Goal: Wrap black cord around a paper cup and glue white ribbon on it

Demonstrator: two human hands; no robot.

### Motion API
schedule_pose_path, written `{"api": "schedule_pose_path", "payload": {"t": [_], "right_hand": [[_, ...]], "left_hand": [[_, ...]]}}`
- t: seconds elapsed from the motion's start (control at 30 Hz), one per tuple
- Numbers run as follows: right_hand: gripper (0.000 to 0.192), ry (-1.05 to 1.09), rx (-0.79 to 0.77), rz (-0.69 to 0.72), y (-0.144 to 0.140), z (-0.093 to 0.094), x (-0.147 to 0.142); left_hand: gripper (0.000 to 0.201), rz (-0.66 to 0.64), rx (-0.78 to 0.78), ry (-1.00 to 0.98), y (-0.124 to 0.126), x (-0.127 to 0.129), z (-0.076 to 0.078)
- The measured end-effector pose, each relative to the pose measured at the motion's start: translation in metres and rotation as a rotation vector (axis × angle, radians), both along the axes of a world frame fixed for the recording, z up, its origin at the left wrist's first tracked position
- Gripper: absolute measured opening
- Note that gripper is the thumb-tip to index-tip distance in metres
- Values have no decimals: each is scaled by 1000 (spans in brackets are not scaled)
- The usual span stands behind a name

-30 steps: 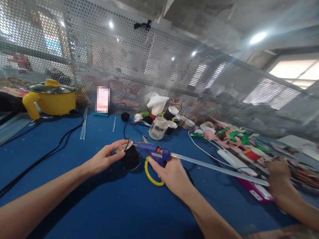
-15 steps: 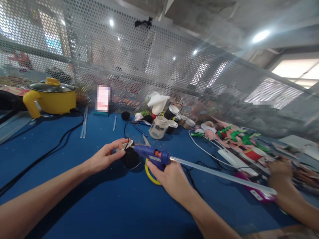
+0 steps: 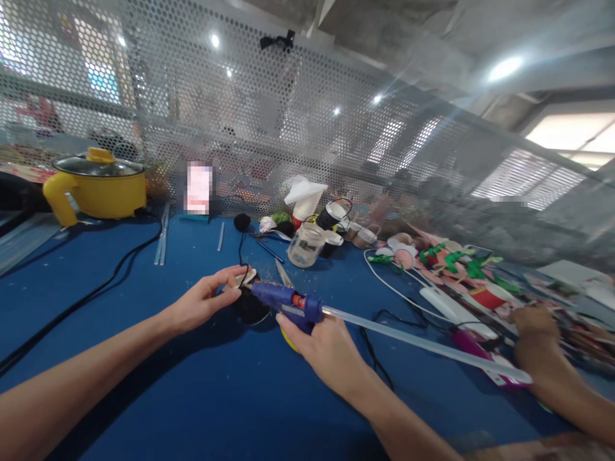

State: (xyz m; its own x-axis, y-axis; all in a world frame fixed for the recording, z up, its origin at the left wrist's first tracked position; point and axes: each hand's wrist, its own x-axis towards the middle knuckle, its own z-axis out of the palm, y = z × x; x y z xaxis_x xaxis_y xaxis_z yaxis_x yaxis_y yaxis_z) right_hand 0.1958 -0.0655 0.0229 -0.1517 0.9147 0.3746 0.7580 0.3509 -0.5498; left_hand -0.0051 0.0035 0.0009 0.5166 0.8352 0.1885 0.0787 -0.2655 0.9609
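My right hand (image 3: 321,339) is closed around a blue hot glue gun (image 3: 283,299), from whose back a long clear glue stick (image 3: 423,342) sticks out to the right. The gun's tip is at the white top of a small black round cup (image 3: 252,310). My left hand (image 3: 216,294) pinches that cup's white rim from the left. Black yarn (image 3: 241,246) runs from the cup to a black yarn ball (image 3: 242,222) behind it. Partly hidden beneath the gun lie yellow-handled scissors (image 3: 288,339).
A clear jar (image 3: 306,245) and small cups (image 3: 332,216) stand at the back middle. On the left is a yellow electric pot (image 3: 103,192) with its cord. Another person's hand (image 3: 535,323) rests among craft pieces at right, near a white power strip (image 3: 456,310).
The glue gun in my right hand has moved slightly left, bringing its tip over the cup's top. My left hand has hardly moved. The other person's hand has shifted a little left.
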Motion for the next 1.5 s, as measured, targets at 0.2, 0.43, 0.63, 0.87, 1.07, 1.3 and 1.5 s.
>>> {"api": "schedule_pose_path", "payload": {"t": [0.2, 0.43, 0.63, 0.87, 1.07, 1.3, 1.5], "right_hand": [[23, 7, 0, -2, -1, 0, 0], [22, 44, 12, 8, 1, 3, 2], [27, 134, -149, -76, 6, 6, 8], [34, 217, -261, -92, 12, 9, 11], [33, 254, -299, -121, 18, 8, 9], [33, 222, -259, -82, 16, 8, 11], [28, 216, -211, -81, 15, 3, 11]], "left_hand": [[29, -8, -3, -9, -1, 0, 1], [29, -8, -21, -9, -1, -1, 1], [30, -24, -40, -6, 0, -1, 2], [29, -20, -64, -25, -2, 0, 3], [29, -25, -70, -29, -2, 0, 4], [29, -37, -70, -29, -2, 0, 5], [28, -33, -49, -27, -1, -1, 4]]}}
